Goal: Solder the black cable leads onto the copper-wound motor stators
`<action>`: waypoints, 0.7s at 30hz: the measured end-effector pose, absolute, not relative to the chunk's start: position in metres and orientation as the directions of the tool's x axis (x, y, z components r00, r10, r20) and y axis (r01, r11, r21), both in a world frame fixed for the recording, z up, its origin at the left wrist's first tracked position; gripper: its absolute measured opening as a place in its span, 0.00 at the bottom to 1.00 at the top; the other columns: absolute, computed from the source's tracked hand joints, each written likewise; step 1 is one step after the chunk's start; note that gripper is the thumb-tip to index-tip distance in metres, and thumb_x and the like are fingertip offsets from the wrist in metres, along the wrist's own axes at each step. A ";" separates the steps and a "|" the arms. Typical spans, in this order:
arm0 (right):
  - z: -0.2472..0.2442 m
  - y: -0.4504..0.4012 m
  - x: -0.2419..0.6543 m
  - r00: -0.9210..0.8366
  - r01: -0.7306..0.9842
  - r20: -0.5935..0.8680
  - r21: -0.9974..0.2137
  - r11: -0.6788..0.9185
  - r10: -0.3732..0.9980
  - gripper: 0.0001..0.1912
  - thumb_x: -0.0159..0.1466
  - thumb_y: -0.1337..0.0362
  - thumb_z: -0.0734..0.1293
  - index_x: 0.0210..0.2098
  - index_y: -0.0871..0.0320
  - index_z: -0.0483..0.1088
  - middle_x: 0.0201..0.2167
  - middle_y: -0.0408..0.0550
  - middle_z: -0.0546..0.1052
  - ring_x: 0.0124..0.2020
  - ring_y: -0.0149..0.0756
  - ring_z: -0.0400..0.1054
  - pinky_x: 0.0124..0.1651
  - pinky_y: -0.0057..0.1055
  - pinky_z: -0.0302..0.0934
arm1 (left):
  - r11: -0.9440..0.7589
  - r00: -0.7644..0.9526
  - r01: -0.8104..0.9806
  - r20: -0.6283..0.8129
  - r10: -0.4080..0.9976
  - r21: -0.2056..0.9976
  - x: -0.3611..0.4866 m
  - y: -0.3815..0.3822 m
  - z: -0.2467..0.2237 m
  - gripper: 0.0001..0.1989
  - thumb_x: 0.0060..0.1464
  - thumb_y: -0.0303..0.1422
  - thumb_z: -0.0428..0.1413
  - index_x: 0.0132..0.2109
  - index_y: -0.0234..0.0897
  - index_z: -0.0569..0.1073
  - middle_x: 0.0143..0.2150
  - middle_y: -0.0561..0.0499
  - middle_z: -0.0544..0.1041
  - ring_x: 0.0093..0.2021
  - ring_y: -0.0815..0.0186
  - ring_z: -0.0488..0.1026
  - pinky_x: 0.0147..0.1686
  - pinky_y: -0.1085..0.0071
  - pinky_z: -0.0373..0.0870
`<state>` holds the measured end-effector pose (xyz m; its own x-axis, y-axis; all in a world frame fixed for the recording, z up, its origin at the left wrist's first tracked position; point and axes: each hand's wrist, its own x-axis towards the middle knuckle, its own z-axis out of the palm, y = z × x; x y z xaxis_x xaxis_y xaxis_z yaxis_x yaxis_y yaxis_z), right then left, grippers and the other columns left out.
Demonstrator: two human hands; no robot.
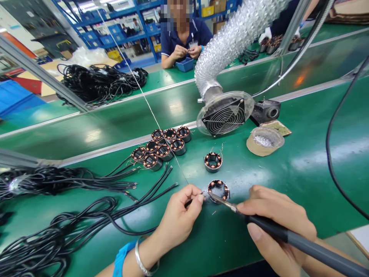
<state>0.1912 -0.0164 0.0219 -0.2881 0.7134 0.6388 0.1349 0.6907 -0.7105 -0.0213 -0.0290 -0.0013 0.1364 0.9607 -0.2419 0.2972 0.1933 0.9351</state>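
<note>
My right hand [276,223] grips a soldering iron [268,227] by its dark handle, and the tip reaches the left rim of a copper-wound motor stator [218,191]. Pinched between thumb and fingers of my left hand [181,211] is the end of a black cable [188,202], close to that same rim. A thin strand of solder wire [161,130] slants down from above toward my left fingers; whether they also hold it I cannot tell. Just behind, a second stator [213,162] stands with short wires sticking up.
Several stators [164,151] cluster at the left rear. Black cables [86,215] cover the bench's left side. A fume extractor fan [226,115] hangs behind, beside a tan round container [264,141] and a black iron stand [266,111]. Across the divider sits a co-worker [184,38].
</note>
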 end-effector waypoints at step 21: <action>0.009 -0.007 0.187 -0.193 0.154 0.702 -0.668 0.728 0.686 0.23 0.61 0.78 0.63 0.55 0.59 0.68 0.28 0.44 0.75 0.25 0.31 0.69 0.26 0.28 0.65 | 0.199 0.181 0.294 -0.259 0.949 0.935 -0.022 -0.027 0.000 0.15 0.63 0.41 0.49 0.31 0.38 0.63 0.26 0.58 0.57 0.27 0.69 0.54 0.28 0.72 0.52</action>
